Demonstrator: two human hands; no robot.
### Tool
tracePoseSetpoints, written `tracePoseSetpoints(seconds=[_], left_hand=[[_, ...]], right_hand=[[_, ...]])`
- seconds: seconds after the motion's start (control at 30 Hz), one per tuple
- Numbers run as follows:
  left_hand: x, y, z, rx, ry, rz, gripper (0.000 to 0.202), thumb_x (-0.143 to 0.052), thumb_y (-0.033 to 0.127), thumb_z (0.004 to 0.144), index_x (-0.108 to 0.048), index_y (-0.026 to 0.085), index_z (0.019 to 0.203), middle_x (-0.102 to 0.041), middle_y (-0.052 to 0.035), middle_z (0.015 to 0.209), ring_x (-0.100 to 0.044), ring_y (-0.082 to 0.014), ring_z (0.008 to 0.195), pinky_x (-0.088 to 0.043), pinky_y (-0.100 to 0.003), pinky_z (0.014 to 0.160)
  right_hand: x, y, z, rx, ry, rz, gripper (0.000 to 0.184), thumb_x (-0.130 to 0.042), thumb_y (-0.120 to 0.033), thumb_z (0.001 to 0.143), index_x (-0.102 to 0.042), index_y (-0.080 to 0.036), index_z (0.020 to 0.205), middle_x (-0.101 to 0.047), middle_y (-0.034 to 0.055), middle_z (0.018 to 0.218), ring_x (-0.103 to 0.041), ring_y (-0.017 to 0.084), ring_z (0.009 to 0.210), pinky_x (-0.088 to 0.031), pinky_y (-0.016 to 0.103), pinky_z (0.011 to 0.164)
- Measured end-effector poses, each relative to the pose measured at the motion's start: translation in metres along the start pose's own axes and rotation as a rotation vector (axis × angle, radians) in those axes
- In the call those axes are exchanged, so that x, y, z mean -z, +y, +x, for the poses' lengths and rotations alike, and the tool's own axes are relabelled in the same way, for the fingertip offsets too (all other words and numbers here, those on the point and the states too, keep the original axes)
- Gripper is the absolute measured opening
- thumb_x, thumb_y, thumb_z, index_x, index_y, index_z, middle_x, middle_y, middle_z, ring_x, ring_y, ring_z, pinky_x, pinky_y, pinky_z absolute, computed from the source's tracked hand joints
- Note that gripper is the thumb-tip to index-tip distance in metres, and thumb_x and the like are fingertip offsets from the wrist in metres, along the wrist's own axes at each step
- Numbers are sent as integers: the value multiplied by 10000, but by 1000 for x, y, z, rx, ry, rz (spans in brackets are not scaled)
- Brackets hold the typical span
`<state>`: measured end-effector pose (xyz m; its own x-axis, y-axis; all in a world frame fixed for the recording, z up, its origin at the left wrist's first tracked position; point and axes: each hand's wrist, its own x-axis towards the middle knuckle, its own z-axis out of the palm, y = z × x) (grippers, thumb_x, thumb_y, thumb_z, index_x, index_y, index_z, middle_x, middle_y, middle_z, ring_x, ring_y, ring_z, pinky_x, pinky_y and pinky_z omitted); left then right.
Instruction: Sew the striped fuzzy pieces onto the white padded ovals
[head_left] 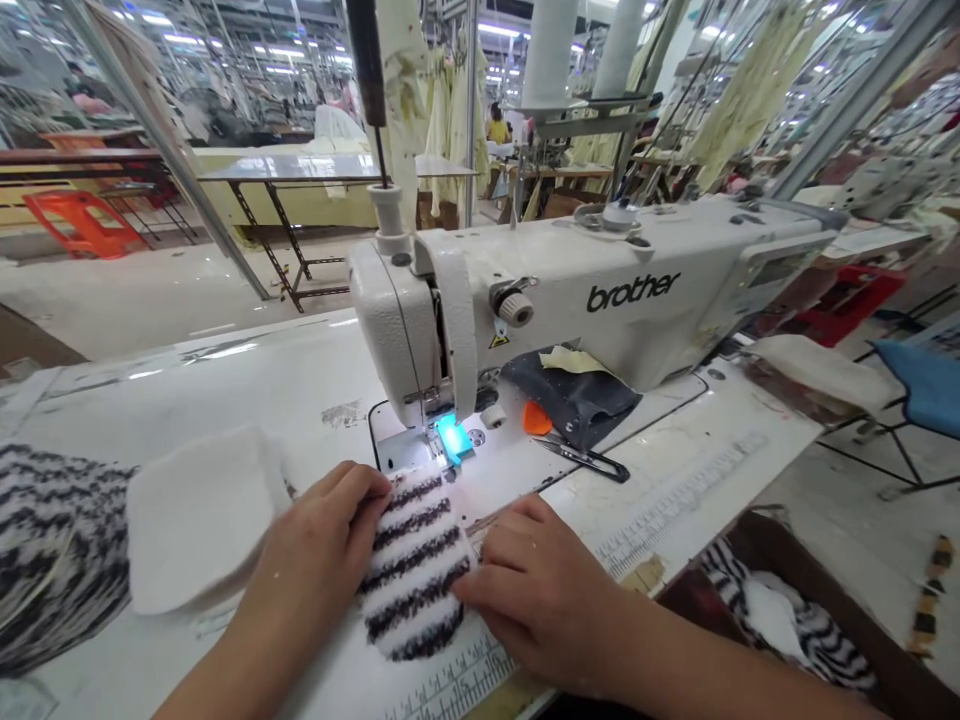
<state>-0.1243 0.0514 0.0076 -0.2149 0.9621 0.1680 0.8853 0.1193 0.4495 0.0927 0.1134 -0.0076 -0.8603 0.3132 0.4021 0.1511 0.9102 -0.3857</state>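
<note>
A small black-and-white striped fuzzy fabric piece (415, 565) lies on the white sewing table (225, 390), its far end under the lit presser foot (448, 438) of a white Brother sewing machine (570, 295). My left hand (319, 555) rests on the piece's left edge, fingers curled and pressed down on it. On the right edge my right hand (536, 590) pushes with fingers together, flat against the fabric.
White fleece pieces (199, 515) and a striped pile (52, 550) lie at the left. Thread snips (585, 458), an orange tab (535, 418) and dark cloth (574, 400) sit behind the needle. A box of striped pieces (780, 610) stands at lower right.
</note>
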Motion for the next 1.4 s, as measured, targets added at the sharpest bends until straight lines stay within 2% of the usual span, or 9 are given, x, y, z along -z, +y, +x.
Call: tracePoseSetpoints(seconds=[0.23,0.43,0.8,1.13,1.4], left_hand=[[1,1,2,-1,-10,40,182,-373,326,855,-512,227,793,-598,-4,801,-572,-186,699,-424,-281,596],[1,3,3,-22,14,43,160,-390,310,867,-509,222,803,-590,-2,797,-559,-181,696,-410,-281,604],[5,4,1,-4,18,22,181,-351,258,866,-514,210,802,-588,-11,809,-551,-181,703,-403,-291,623],[2,2,3,-45,52,48,172,-348,243,873,-503,206,806,-591,-14,813,-559,-181,695,-412,-293,604],[0,-4,3,-24,21,0,173,-366,287,887,-502,221,801,-578,-1,819,-555,-180,735,-425,-298,640]], right_hand=[[-1,1,1,11,-2,-2,193,-469,-126,818,-608,-185,938,-528,8,730,-457,152,721,-276,315,675],[-2,2,3,41,10,7,167,-457,-140,845,-621,-173,845,-527,14,696,-463,158,701,-282,319,674],[-5,1,5,25,64,22,186,-442,-99,835,-616,-164,843,-520,14,681,-466,148,674,-287,312,681],[-6,1,5,7,39,18,209,-437,-93,818,-625,-173,861,-542,23,698,-488,153,689,-283,315,680],[-5,0,3,28,-19,31,144,-492,-189,852,-630,-177,892,-528,15,701,-458,155,685,-282,330,684]])
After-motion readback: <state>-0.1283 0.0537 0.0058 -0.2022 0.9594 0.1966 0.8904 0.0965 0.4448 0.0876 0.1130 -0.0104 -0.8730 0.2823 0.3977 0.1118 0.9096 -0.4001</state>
